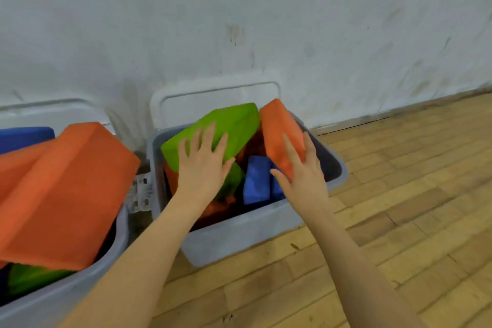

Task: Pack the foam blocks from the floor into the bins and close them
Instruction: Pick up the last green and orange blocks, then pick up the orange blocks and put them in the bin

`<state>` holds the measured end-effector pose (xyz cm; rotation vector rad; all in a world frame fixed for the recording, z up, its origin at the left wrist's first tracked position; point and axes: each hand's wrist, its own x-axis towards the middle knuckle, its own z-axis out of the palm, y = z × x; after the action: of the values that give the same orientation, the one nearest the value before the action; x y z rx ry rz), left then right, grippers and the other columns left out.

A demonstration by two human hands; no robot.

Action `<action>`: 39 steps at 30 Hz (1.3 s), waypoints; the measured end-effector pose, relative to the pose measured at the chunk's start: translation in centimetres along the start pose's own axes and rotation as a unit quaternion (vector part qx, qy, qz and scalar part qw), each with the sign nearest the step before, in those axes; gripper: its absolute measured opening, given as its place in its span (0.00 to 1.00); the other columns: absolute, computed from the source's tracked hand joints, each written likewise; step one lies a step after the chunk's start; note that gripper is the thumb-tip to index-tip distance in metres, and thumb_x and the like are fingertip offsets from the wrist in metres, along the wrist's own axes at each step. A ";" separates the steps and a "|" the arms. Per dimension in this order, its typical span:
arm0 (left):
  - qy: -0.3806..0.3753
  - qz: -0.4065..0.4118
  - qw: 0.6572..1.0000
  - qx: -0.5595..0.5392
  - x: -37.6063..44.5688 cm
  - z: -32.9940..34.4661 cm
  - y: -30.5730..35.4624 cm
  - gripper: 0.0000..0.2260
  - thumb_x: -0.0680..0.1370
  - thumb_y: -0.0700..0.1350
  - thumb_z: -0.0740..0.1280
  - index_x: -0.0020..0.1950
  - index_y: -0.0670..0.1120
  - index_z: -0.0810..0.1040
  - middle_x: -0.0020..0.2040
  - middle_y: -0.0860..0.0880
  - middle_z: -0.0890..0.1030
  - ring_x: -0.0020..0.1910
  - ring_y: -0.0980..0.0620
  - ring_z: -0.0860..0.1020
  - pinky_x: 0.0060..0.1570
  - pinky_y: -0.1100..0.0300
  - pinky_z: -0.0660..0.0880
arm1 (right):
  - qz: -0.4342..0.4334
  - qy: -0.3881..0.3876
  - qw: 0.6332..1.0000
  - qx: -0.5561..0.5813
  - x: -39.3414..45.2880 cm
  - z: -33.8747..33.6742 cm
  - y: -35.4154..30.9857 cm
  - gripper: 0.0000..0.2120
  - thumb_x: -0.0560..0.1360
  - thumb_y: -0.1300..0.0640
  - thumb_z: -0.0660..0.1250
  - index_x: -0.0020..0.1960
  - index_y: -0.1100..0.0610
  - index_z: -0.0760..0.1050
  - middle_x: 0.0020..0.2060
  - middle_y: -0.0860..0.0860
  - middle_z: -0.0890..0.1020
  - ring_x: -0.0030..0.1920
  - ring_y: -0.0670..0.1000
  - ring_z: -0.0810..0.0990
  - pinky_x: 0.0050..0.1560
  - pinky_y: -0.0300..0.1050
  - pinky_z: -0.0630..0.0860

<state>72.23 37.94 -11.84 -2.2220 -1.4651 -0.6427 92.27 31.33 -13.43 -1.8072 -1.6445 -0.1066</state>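
Left hand [203, 165] presses flat, fingers spread, on the green block [213, 136]; right hand [303, 170] grips the orange block [281, 130] over the bin [239, 229].

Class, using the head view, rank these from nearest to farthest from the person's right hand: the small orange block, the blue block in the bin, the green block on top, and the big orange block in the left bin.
From the right hand:
1. Small orange block, in its grip at the bin's right side.
2. Blue block, just left, inside the bin.
3. Green block, further left, under the left hand.
4. Big orange block, far left, in the other bin.
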 end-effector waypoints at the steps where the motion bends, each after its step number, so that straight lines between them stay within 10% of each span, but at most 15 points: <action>1: -0.024 -0.030 0.999 -0.030 -0.5 0.7 -0.1 0.27 0.68 0.50 0.74 0.66 0.49 0.75 0.66 0.37 0.72 0.61 0.34 0.73 0.56 0.37 0.69 | 0.048 -0.034 0.998 0.014 -0.2 0.8 0.3 0.34 0.75 0.48 0.67 0.75 0.45 0.51 0.74 0.58 0.58 0.67 0.66 0.66 0.63 0.65 0.66; 4: -0.101 -0.058 0.988 -0.098 -2.1 2.5 0.2 0.31 0.74 0.48 0.69 0.75 0.50 0.62 0.70 0.39 0.67 0.64 0.37 0.71 0.57 0.40 0.70 | 0.101 -0.143 0.984 -0.041 -1.2 2.7 1.1 0.25 0.79 0.44 0.57 0.74 0.49 0.59 0.74 0.51 0.60 0.68 0.61 0.65 0.70 0.67 0.55; 7: -0.136 -0.070 0.982 -0.114 -2.8 3.8 0.1 0.24 0.74 0.48 0.69 0.69 0.45 0.71 0.71 0.35 0.65 0.61 0.33 0.72 0.59 0.42 0.69 | 0.097 -0.193 0.975 -0.060 -1.6 3.4 1.3 0.20 0.81 0.44 0.51 0.71 0.47 0.64 0.76 0.45 0.54 0.71 0.55 0.62 0.70 0.68 0.49; 20: -0.059 -0.168 0.971 -0.159 -11.6 -7.8 0.8 0.19 0.76 0.49 0.62 0.63 0.41 0.76 0.64 0.41 0.75 0.61 0.39 0.75 0.58 0.45 0.69 | -0.025 -0.106 0.991 0.076 -8.2 -3.2 -4.9 0.16 0.78 0.54 0.62 0.64 0.57 0.75 0.58 0.56 0.78 0.55 0.62 0.76 0.54 0.58 0.73; 39: -0.085 -0.440 0.892 -0.055 -43.1 -27.0 -3.0 0.15 0.78 0.47 0.62 0.63 0.43 0.77 0.63 0.46 0.76 0.61 0.42 0.74 0.60 0.47 0.70 | -0.244 -0.308 0.898 0.196 -33.8 -5.1 -23.1 0.13 0.80 0.51 0.57 0.59 0.53 0.76 0.54 0.49 0.79 0.56 0.54 0.76 0.53 0.53 0.74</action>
<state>50.41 -7.98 -14.45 -1.6116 -2.5986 -0.8059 66.59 -0.85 -16.25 -1.1376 -2.3305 0.5961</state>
